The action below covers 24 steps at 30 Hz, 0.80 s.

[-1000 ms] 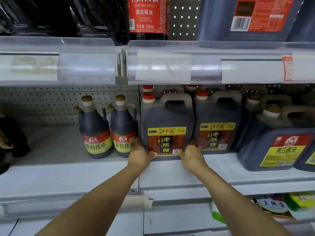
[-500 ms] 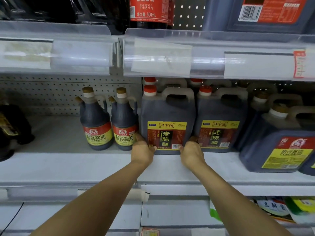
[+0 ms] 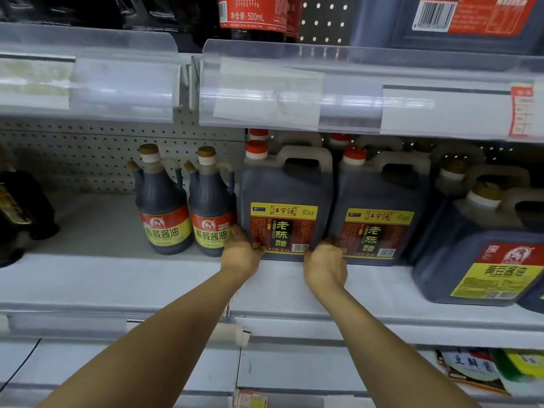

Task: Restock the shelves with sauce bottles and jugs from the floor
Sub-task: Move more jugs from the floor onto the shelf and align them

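Shelving [image 3: 88,278] fills the view, its middle tier partly stocked: bare board lies at the left, while the right half carries a row of dark jugs. The biggest, a blue-labelled jug [image 3: 482,245], sits at the right edge; beside it stands a vinegar jug [image 3: 379,207] with more red caps behind, then the front jug [image 3: 285,207], upright and set back from the shelf lip. Left of it, two soy bottles [image 3: 188,207] stand side by side, the nearer one just beside the jug. The left hand [image 3: 241,254] and right hand [image 3: 325,263] bracket the front jug's lower corners, fingers curled against its sides and thumbs on its label, so both seem to grip it. This jug looks placed, needing perhaps only squaring up. The floor is out of view, so I cannot tell how much stock is left.
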Motion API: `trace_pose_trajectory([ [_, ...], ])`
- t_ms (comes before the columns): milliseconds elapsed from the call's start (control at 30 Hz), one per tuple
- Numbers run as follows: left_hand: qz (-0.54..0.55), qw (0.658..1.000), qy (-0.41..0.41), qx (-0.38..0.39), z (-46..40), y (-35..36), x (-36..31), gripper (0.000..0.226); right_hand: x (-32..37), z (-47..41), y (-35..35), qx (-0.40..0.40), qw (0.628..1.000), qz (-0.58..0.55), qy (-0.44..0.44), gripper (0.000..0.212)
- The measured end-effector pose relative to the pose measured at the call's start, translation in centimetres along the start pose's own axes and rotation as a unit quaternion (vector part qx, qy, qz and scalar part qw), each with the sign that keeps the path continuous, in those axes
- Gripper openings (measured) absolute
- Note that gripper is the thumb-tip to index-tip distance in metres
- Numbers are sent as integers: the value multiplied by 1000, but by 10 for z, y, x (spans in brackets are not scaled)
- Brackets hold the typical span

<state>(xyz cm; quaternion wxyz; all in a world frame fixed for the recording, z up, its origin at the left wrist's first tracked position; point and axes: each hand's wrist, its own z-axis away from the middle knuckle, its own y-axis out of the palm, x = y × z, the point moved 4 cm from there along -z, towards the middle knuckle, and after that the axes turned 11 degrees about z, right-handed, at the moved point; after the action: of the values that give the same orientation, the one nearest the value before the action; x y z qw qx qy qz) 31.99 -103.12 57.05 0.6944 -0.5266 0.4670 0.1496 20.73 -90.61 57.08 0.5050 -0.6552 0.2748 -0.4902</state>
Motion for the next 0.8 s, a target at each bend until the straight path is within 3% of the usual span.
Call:
trace_pose_trajectory([
  [233,54,998,-19,3,21,-5,7,48,-3,11,-8,65,996,-50,-33,30],
  [400,62,998,-31,-12,40,-15,8,54,2,28,0,78,990,-111,-41,61],
  [800,106,986,-74,-106,101,-106,62,45,63,112,11,106,950,-162,-244,48],
])
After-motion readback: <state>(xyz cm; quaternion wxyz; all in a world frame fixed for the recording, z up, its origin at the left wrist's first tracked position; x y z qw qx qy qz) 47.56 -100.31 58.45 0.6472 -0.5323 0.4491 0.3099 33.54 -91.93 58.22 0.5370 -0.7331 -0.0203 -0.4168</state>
